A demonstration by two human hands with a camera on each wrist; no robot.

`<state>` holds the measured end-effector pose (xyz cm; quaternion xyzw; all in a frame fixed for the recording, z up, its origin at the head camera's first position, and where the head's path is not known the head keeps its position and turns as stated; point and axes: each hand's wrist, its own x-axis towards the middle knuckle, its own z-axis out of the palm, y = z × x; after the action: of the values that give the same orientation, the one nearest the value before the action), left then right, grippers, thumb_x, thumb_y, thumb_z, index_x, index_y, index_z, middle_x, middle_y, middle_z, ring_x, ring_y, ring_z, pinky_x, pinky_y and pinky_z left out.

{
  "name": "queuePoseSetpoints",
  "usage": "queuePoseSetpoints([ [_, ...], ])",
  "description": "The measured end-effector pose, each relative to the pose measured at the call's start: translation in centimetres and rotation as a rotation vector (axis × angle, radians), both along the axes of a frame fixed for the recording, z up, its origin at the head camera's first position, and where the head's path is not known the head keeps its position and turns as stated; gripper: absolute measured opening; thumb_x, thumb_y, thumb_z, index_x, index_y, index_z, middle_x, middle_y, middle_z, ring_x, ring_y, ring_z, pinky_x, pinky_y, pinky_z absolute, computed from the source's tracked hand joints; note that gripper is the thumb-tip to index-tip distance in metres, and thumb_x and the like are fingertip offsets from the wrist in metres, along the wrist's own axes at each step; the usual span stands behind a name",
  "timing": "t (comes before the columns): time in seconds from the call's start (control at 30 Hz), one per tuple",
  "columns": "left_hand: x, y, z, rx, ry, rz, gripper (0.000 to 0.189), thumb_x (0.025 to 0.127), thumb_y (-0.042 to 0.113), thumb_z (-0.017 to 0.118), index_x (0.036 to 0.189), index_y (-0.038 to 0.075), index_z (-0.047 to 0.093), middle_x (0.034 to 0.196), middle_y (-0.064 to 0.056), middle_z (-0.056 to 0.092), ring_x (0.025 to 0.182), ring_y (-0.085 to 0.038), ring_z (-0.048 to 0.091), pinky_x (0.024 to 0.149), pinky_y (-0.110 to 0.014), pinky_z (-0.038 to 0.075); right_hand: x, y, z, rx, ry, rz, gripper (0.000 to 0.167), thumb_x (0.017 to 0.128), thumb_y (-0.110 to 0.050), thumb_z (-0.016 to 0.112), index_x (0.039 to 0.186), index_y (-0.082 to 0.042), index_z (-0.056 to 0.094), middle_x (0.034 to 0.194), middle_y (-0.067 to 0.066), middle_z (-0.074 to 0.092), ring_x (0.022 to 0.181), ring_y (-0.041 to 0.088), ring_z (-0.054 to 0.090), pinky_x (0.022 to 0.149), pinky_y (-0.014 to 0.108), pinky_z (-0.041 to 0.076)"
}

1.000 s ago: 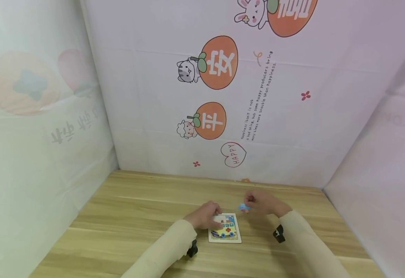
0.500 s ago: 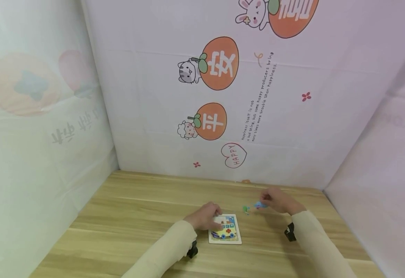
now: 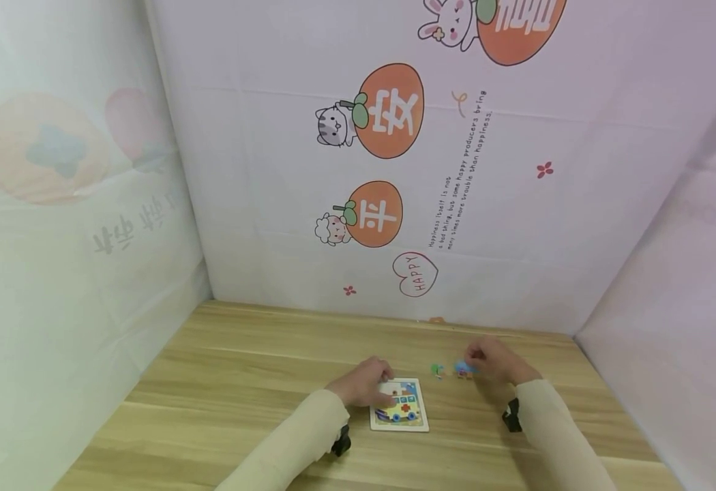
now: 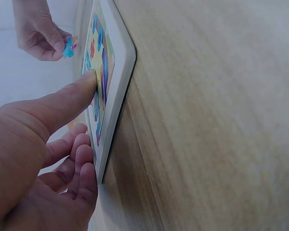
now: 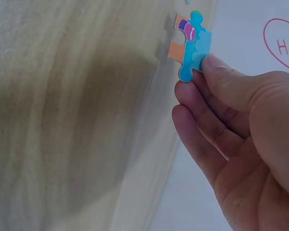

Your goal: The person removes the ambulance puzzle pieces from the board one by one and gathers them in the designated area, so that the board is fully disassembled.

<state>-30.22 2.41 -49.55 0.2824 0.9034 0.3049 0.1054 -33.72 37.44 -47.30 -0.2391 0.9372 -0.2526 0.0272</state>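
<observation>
A small framed jigsaw puzzle [image 3: 398,405] with an ambulance picture lies flat on the table. My left hand [image 3: 364,382] holds it at its left side; in the left wrist view the thumb [image 4: 82,91] lies on the picture and the curled fingers [image 4: 82,159] meet the frame's edge. Farther right, my right hand [image 3: 498,360] pinches a blue, pink and orange jigsaw piece [image 5: 195,48] between thumb and fingers, its face showing in the right wrist view. Between the puzzle and that hand, a small green piece [image 3: 436,370] rests on the table.
The wood-grain table [image 3: 260,382] is bordered by a white printed back curtain [image 3: 272,204], with pale sheets on the left [image 3: 76,286] and right [image 3: 671,273]. Black camera mounts sit on both wrists.
My right hand has moved right, away from the puzzle, carrying the blue piece. The green piece has come into view on the table. My left hand has stayed on the puzzle.
</observation>
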Motion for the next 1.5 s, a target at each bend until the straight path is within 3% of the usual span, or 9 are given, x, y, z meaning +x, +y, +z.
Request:
queuePoseSetpoints([
  [0.3,-0.2,0.1,-0.3,-0.011,-0.009,0.009,0.048,0.089,0.025,0.087,0.129,0.007,0.067,0.118,-0.002,0.062,0.106,-0.011,0.058,0.099,-0.029,0.053,-0.5,-0.1,-1.0,0.024,-0.019,-0.057,0.014,0.100,-0.001,0.066,0.089,-0.008,0.073,0.092,0.001,0.072,0.086,0.010,0.063,0.076,0.027,0.056],
  [0.7,-0.1,0.3,-0.5,-0.016,-0.012,0.008,0.049,0.089,0.025,0.087,0.130,0.008,0.067,0.117,-0.001,0.061,0.105,-0.010,0.058,0.099,-0.028,0.053,-0.6,-0.1,-1.5,0.024,-0.041,-0.091,0.014,0.097,0.000,0.068,0.087,-0.006,0.074,0.087,0.002,0.074,0.083,0.012,0.065,0.074,0.026,0.056],
  [1.1,0.0,0.2,0.1,-0.028,0.005,0.003,0.049,0.089,0.024,0.086,0.129,0.006,0.066,0.119,-0.004,0.063,0.107,-0.013,0.059,0.101,-0.030,0.053,-0.1,-0.3,-0.5,0.036,-0.098,-0.094,0.004,0.098,-0.009,0.073,0.095,-0.008,0.076,0.098,0.001,0.075,0.095,0.017,0.069,0.090,0.047,0.061],
  [1.27,-0.2,0.3,-0.2,-0.036,0.008,0.004,0.049,0.089,0.026,0.086,0.129,0.008,0.066,0.119,-0.003,0.063,0.107,-0.013,0.059,0.101,-0.030,0.054,0.5,-1.0,0.1,0.041,-0.093,-0.063,0.007,0.098,-0.015,0.075,0.098,-0.008,0.077,0.097,0.002,0.075,0.092,0.016,0.068,0.086,0.042,0.060],
  [1.5,-0.1,0.3,-0.1,-0.040,0.011,0.006,0.050,0.088,0.026,0.086,0.130,0.007,0.066,0.120,-0.004,0.064,0.108,-0.014,0.060,0.102,-0.032,0.054,1.5,-2.8,0.7,0.095,-0.024,0.015,0.017,0.092,-0.006,0.079,0.107,-0.001,0.076,0.099,0.006,0.075,0.089,0.014,0.064,0.079,0.032,0.057],
])
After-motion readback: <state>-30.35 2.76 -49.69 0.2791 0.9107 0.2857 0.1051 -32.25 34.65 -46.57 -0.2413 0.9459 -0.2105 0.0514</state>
